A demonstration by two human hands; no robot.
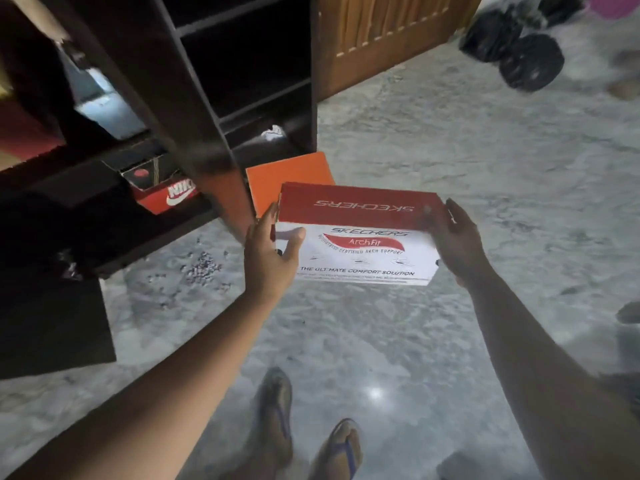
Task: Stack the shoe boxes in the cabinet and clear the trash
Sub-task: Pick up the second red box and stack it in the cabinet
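shoe boxes in view number three. one, the red-and-white skechers box, is held in the air above the floor, just right of the cabinet, between two hands. the left hand wraps its left end, thumb on the white face and fingers behind. the right hand clasps the right end, fingers lying along it, thumb blurred on the red lid. one orange box lies on the floor behind. one nike box sits on a low cabinet shelf. black bags, at least two, lie well apart.
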